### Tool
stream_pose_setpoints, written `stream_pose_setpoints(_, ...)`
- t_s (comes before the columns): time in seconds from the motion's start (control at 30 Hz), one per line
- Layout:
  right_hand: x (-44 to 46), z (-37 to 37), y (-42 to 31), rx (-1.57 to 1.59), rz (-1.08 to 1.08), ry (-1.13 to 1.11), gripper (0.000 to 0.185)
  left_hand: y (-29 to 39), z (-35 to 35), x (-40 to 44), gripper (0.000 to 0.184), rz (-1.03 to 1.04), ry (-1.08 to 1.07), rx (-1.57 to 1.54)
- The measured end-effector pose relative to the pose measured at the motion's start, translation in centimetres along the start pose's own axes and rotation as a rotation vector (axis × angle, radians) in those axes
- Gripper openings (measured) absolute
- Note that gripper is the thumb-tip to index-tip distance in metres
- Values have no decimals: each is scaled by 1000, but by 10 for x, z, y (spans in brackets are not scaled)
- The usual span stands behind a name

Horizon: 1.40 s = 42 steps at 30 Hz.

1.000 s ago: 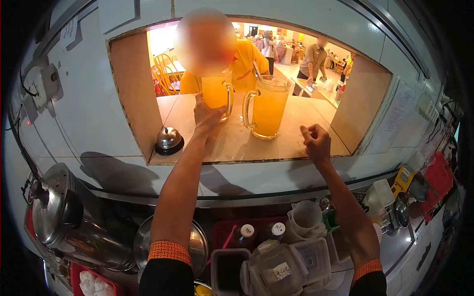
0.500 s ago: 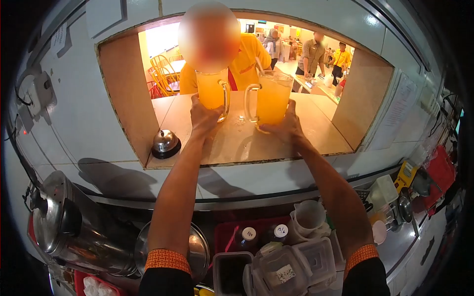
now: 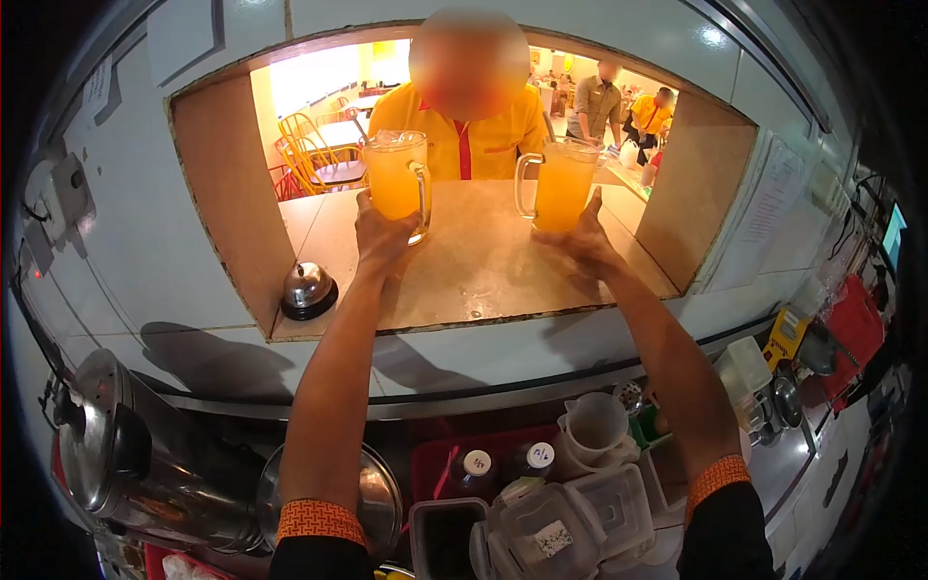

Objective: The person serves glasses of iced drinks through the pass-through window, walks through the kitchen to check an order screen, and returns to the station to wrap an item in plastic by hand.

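Observation:
In the serving window, my left hand is wrapped around the lower side of a glass beer-style mug filled with orange drink, ice at its top and a straw or spoon leaning out. Its handle points right. A second mug of orange drink, handle to the left, is gripped low down by my right hand. Both mugs stand upright over the tiled sill; whether their bases touch it I cannot tell. Behind the sill a person in a yellow shirt faces me.
A silver call bell sits at the sill's left corner. Below the window are a large steel pot, dark bottles with white caps, clear plastic containers and plastic jugs. More people and yellow chairs show beyond.
The two mugs have moved farther apart in the view, the left one leftward and the right one rightward. The person in yellow appears shifted right and is more visible between them.

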State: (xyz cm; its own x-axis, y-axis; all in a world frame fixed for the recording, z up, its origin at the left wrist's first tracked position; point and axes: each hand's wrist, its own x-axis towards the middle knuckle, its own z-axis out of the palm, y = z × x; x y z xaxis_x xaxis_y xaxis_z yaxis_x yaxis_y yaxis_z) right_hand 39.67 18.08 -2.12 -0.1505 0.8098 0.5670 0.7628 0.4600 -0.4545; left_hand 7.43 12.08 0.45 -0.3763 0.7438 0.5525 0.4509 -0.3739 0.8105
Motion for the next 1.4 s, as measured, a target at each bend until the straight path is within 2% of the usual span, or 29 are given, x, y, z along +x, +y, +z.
stream_pose_setpoints(0.03, -15, -7, -16, -4, 5, 5, 89, 1, 1, 0, 71, 3, -6, -4)
stream_pose_setpoints(0.1, -68, -27, -79, -5, 183, 456, 57, 2, 1, 0, 70, -6, 9, -8)
stream_pose_setpoints(0.13, -85, -34, -91, -12, 176, 454, 57, 0, 1, 0, 70, -9, 14, -15)
stream_pose_setpoints(0.2, -107, -44, -103, 104, 134, 171, 30, 0, 1, 1, 71, -14, 13, 25)
stream_pose_setpoints(0.23, -108, -43, -102, 106, 134, 176, 30, 2, 0, 0, 71, -8, 12, 26)
stream_pose_setpoints(0.3, -108, -38, -99, 143, 37, 323, 27, 9, -4, -4, 73, -48, -42, -24)
stream_pose_setpoints(0.33, -109, -41, -104, 118, 89, 298, 22, 0, -1, -1, 73, -35, -47, -17)
stream_pose_setpoints(0.4, -110, -38, -102, 76, 88, 315, 20, -27, 11, 10, 72, 221, 243, -114)
stream_pose_setpoints(0.43, -108, -35, -100, 26, 84, 323, 18, -19, 5, 6, 70, 322, 255, -182)
stream_pose_setpoints(0.5, -110, -34, -99, 57, 127, 339, 16, 0, 2, -13, 46, 353, 518, -99)
stream_pose_setpoints(0.57, -113, -33, -101, 29, 89, 334, 17, 44, -20, -51, 17, 235, 144, 127)
stream_pose_setpoints(0.6, -113, -33, -102, 26, 106, 317, 17, 54, -25, -67, 17, 243, 141, 127)
stream_pose_setpoints(0.63, -113, -34, -102, 30, 105, 324, 17, 62, -30, -80, 16, 433, 66, 277)
stream_pose_setpoints(0.67, -113, -35, -102, 26, 97, 318, 16, 64, -33, -88, 24, 618, -9, 427)
stream_pose_setpoints(0.7, -113, -34, -102, 21, 90, 310, 16, 63, -37, -93, 24, 618, -6, 429)
stream_pose_setpoints(0.77, -113, -32, -102, 1, 75, 339, 17, 62, -41, -97, 27, 397, -109, 519)
stream_pose_setpoints(0.9, -115, -34, -105, -5, 71, 345, 16, 52, -36, -95, 29, 379, -131, 581)
stream_pose_setpoints(0.97, -115, -33, -103, -17, 83, 336, 16, 55, -35, -95, 31, 312, -237, 649)
stream_pose_setpoints(1.0, -113, -32, -102, -30, 92, 334, 16, 66, -37, -95, 27, 176, -339, 708)
stream_pose_setpoints(1.03, -110, -31, -99, -21, 85, 319, 16, 65, -37, -93, 27, 159, -333, 716)
stream_pose_setpoints(1.1, -105, -33, -96, -5, 185, 236, 17, 58, -37, -92, 30, 438, -180, 696)
stream_pose_setpoints(1.23, -106, -45, -96, 193, 167, 271, 17, 52, -33, -92, 40, 396, -224, 707)
stream_pose_setpoints(1.3, -108, -44, -98, 162, 162, 266, 17, 46, -33, -93, 44, 561, -225, 747)
stream_pose_setpoints(1.4, -108, -38, -100, 126, 136, 275, 17, 40, -32, -90, 48, 591, -301, 690)
